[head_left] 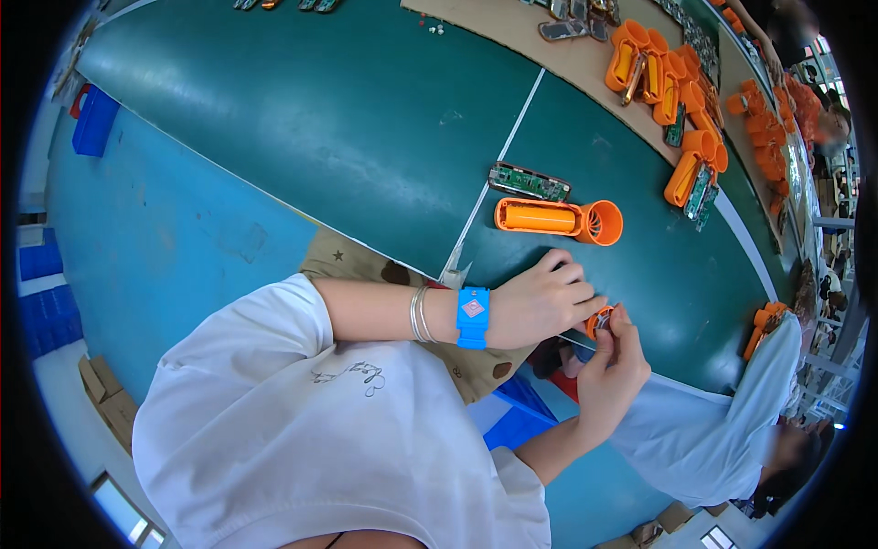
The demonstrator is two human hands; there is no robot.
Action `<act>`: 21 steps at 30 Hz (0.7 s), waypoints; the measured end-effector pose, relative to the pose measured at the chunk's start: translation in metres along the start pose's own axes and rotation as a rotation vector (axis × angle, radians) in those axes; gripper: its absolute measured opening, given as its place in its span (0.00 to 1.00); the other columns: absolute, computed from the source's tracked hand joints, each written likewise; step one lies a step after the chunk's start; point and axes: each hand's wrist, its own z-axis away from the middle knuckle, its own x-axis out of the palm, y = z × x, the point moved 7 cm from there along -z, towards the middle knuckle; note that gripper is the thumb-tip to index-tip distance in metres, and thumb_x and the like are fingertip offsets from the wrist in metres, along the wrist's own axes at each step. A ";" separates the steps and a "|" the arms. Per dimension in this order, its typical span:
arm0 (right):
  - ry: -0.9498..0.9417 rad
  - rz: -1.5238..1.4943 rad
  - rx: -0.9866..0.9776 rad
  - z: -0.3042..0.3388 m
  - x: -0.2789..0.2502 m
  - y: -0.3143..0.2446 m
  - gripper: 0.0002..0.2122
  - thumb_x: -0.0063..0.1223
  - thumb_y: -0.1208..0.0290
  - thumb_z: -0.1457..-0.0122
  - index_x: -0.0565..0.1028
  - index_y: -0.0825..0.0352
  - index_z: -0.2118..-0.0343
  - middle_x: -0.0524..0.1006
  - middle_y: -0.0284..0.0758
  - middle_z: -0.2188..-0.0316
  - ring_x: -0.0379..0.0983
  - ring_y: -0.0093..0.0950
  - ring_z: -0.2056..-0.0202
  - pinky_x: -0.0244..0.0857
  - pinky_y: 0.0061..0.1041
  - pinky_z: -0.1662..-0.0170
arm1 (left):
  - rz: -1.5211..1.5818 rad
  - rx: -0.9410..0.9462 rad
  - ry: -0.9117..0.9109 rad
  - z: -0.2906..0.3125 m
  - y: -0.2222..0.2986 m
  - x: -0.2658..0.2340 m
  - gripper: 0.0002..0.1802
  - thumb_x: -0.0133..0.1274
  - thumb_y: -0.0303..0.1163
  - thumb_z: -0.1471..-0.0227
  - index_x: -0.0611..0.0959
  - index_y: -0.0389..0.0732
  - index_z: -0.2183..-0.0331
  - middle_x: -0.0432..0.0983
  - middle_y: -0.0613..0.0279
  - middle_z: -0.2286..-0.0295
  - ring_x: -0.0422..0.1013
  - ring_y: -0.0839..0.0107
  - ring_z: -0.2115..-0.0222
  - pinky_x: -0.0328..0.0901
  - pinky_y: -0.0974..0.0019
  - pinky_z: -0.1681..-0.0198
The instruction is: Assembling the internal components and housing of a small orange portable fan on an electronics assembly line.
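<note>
Close to the table's near edge, both hands meet at a small round orange part with a dark and silvery middle. My left hand, a blue band around its wrist, reaches in from the left with its fingers curled at the part's upper left side. The thumb and fingers of my right hand pinch it from the right and below. Just beyond my left hand lies an orange plastic housing with a round finned end and a yellow-orange cylinder in its handle. Behind that housing is a green circuit board in a dark frame.
Several orange housings and boards lie on cardboard at the far right. White lines cross the green tabletop. A person in light blue sits at my right. A blue bin stands below the table edge.
</note>
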 end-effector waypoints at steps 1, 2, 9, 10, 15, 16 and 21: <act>-0.007 0.042 -0.006 -0.001 0.000 -0.003 0.06 0.48 0.84 0.45 0.73 0.76 0.64 0.75 0.53 0.58 0.77 0.43 0.61 0.73 0.31 0.62 | -0.057 0.001 -0.026 0.001 0.000 -0.002 0.19 0.52 0.33 0.54 0.78 0.40 0.57 0.68 0.66 0.70 0.64 0.69 0.65 0.58 0.62 0.55; -0.010 0.086 -0.012 -0.001 0.000 -0.004 0.06 0.48 0.84 0.45 0.73 0.75 0.65 0.75 0.53 0.58 0.76 0.45 0.60 0.72 0.32 0.62 | -0.113 0.007 -0.051 0.001 0.001 -0.003 0.19 0.51 0.31 0.54 0.77 0.39 0.57 0.67 0.66 0.71 0.64 0.69 0.66 0.58 0.63 0.56; -0.134 0.102 -0.002 -0.001 -0.002 -0.004 0.09 0.50 0.80 0.44 0.71 0.73 0.60 0.72 0.54 0.55 0.73 0.49 0.57 0.70 0.37 0.59 | -0.227 -0.008 -0.078 0.013 -0.006 -0.017 0.17 0.52 0.29 0.58 0.79 0.35 0.62 0.66 0.63 0.71 0.63 0.69 0.68 0.61 0.68 0.64; -0.164 0.140 -0.024 -0.001 -0.002 -0.006 0.14 0.52 0.78 0.46 0.69 0.73 0.56 0.70 0.54 0.52 0.70 0.49 0.53 0.67 0.39 0.54 | -0.233 -0.009 -0.067 0.013 -0.006 -0.016 0.17 0.52 0.29 0.58 0.79 0.35 0.62 0.66 0.63 0.71 0.63 0.69 0.68 0.61 0.68 0.64; -0.153 0.329 -0.345 -0.010 0.002 -0.050 0.27 0.60 0.71 0.54 0.66 0.71 0.49 0.68 0.46 0.49 0.62 0.41 0.45 0.49 0.47 0.39 | -0.224 0.028 -0.058 0.017 -0.002 -0.012 0.11 0.53 0.29 0.59 0.79 0.36 0.69 0.64 0.62 0.71 0.63 0.68 0.68 0.61 0.68 0.65; -0.154 0.330 -0.350 -0.012 0.005 -0.049 0.27 0.60 0.71 0.54 0.66 0.71 0.49 0.68 0.46 0.49 0.62 0.41 0.45 0.49 0.47 0.39 | -0.226 0.026 -0.054 0.018 -0.002 -0.012 0.11 0.53 0.29 0.59 0.79 0.36 0.69 0.64 0.62 0.71 0.63 0.68 0.68 0.61 0.68 0.65; -0.211 0.458 -0.692 -0.008 0.040 -0.026 0.21 0.62 0.64 0.55 0.72 0.69 0.58 0.73 0.37 0.64 0.70 0.35 0.59 0.61 0.40 0.50 | -0.034 0.020 0.063 0.018 -0.009 -0.020 0.11 0.54 0.28 0.60 0.78 0.36 0.70 0.65 0.61 0.72 0.63 0.66 0.69 0.63 0.65 0.63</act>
